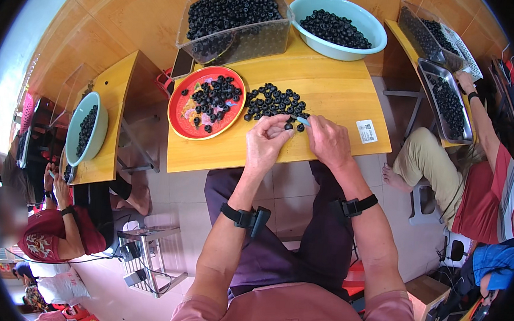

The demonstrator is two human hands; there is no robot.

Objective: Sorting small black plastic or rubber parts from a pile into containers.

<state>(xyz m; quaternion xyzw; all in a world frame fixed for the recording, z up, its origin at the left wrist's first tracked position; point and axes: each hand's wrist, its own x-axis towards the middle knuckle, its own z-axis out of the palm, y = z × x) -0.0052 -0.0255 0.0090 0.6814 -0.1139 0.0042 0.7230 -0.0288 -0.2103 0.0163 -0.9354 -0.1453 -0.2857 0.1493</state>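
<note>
Between the thumb and fingers of my left hand [264,142] is a small round black piece [288,126]. My right hand [331,143] grips a slim light-blue tool [303,121], its tip close to that piece; its exact kind is partly hidden by the fingers. Just beyond both hands, a loose pile of black round pieces [273,100], many with a hole in the middle, lies on the yellow table [333,88]. A red plate [180,118] with a floral print, left of the pile, carries more of these pieces.
At the table's back stand a clear plastic bin [265,40] and a light-blue basin [336,50], both holding black pieces. A white label [366,131] lies at the right. People sit at yellow tables on both sides, with a basin [99,134] left and a metal tray [465,130] right.
</note>
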